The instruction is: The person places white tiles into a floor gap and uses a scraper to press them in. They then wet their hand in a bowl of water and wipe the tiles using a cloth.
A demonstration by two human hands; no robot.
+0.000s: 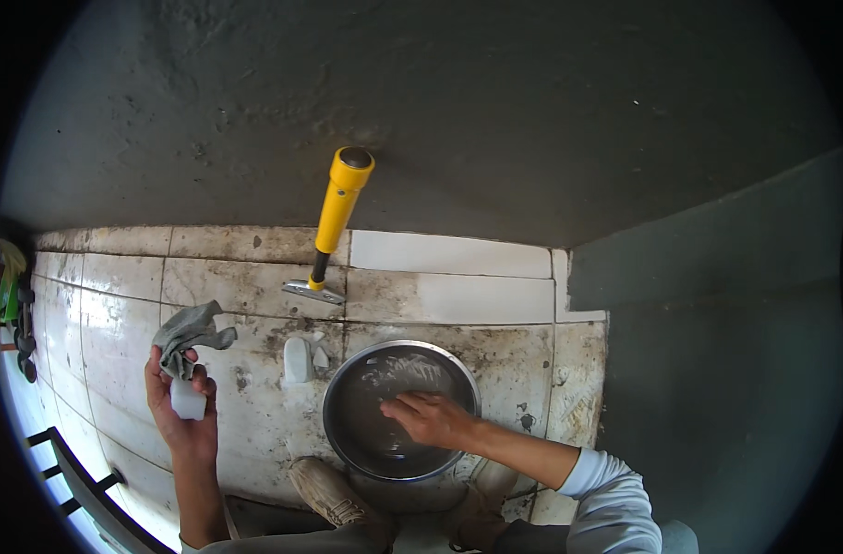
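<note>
We see our right hand (431, 417) reaching down into a round metal basin (340, 434) of cloudy water that sits on the stained tiled floor (255, 425), between our shoes at the near edge; the fingers (405, 403) lie spread and flat at the water, closed on nothing. Our left hand (183, 406) is lifted well to the left of the basin, its fingers wrapped around a small white block (188, 399) with a grey rag (191, 332) bunched above it. In our judgement the wet block could slip from that grip and drop onto the tiles, since the same fingers also pinch the rag. The basin could tip or slop if the right hand leans on its rim, as it stands on uneven, dirty tiles. A white chunk (298, 360) lies just beside the basin's far-left rim, and farther off a scraper (334, 231) with a yellow handle rests against the dark wall (440, 111), apart from both hands.
</note>
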